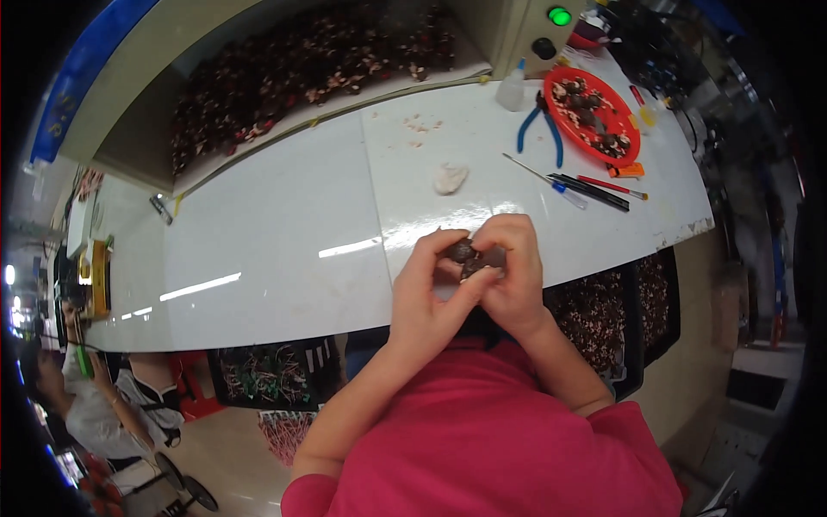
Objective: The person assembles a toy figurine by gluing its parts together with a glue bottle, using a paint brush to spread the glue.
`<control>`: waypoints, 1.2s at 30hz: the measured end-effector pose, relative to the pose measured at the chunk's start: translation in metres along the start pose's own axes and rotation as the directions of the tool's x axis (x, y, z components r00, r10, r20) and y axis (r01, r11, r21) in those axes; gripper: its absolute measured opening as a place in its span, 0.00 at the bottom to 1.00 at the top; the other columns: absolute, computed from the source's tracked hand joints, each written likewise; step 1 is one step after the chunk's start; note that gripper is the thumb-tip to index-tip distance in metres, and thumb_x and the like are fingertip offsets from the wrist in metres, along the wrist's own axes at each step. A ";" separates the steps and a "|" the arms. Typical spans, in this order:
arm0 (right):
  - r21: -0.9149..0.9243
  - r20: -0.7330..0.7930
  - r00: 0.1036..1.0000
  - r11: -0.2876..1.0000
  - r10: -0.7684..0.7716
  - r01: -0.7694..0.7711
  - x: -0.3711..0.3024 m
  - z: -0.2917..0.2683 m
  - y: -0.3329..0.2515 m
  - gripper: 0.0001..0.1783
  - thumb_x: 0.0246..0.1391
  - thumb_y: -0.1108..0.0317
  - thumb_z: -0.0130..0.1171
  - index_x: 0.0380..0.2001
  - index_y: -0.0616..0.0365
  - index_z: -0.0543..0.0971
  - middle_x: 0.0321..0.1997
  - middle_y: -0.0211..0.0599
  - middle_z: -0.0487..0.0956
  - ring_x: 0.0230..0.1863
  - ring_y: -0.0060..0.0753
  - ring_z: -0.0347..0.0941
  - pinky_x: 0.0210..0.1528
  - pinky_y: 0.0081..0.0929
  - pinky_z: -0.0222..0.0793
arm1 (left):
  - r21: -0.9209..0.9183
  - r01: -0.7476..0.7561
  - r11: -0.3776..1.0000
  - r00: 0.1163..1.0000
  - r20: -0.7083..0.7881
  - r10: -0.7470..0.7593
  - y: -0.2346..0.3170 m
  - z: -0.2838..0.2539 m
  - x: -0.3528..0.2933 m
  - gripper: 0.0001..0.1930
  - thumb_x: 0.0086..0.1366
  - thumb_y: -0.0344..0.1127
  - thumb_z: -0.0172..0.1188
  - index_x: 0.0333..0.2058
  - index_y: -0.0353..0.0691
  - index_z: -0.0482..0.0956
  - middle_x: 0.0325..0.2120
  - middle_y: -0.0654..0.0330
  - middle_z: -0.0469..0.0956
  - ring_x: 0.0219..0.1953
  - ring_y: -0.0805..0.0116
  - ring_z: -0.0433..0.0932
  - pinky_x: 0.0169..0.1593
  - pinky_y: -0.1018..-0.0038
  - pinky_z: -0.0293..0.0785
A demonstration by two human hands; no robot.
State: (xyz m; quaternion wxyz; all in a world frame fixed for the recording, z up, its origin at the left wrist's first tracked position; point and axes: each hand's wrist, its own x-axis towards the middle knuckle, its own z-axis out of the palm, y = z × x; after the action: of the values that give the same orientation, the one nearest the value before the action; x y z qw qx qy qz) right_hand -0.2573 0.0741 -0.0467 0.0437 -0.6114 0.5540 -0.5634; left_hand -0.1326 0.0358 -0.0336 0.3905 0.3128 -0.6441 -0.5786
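My left hand (422,297) and my right hand (519,280) meet over the near edge of the white table. Between their fingertips they grip a small dark brown lumpy piece (463,252); fingers cover part of it, and I cannot make out its exact kind. Both hands are closed around it, thumbs on the near side. Beyond them lies a crumpled white wad (450,178). Several pale bits (419,126) are scattered farther off on the tabletop (258,241).
At the right stand a red basket (622,151) of brown and pale pieces, a squeeze bottle (512,90), blue-handled pliers (523,133), a screwdriver (551,183) and pens. A lit cabinet (129,138) heaped with brown pieces spans the back. Black crates (636,366) sit below; a person (103,414) is at left.
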 end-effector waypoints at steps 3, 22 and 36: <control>-0.020 -0.004 1.000 1.000 0.002 -0.002 -0.001 -0.010 0.002 0.23 0.35 0.79 0.67 0.36 0.57 0.69 0.36 0.39 0.69 0.36 0.38 0.67 0.34 0.27 0.69 | -0.002 0.002 1.000 0.999 0.047 -0.002 -0.001 0.006 0.002 0.22 0.53 0.31 0.68 0.45 0.34 0.70 0.36 0.58 0.75 0.33 0.73 0.76 0.39 0.77 0.73; 0.068 -0.024 0.999 0.997 0.029 -0.028 0.011 -0.015 -0.025 0.17 0.35 0.79 0.64 0.31 0.57 0.70 0.33 0.35 0.69 0.33 0.35 0.68 0.32 0.26 0.69 | -0.052 0.069 0.996 0.996 0.064 -0.066 0.021 -0.002 -0.009 0.24 0.55 0.29 0.66 0.50 0.32 0.67 0.35 0.62 0.74 0.35 0.77 0.73 0.61 0.68 0.61; 0.125 -0.057 0.998 0.992 0.000 0.007 -0.007 -0.024 0.007 0.19 0.32 0.80 0.64 0.31 0.57 0.70 0.32 0.34 0.68 0.33 0.34 0.68 0.34 0.26 0.70 | -0.024 0.040 0.999 0.994 0.107 -0.038 -0.006 0.017 -0.011 0.22 0.60 0.27 0.59 0.52 0.31 0.63 0.40 0.60 0.70 0.42 0.76 0.70 0.68 0.63 0.47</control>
State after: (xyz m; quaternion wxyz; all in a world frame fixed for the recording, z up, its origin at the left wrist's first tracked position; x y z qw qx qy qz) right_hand -0.2774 0.0904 -0.0472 0.0653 -0.5921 0.5173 -0.6144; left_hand -0.1418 0.0527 -0.0410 0.3484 0.2889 -0.6501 -0.6104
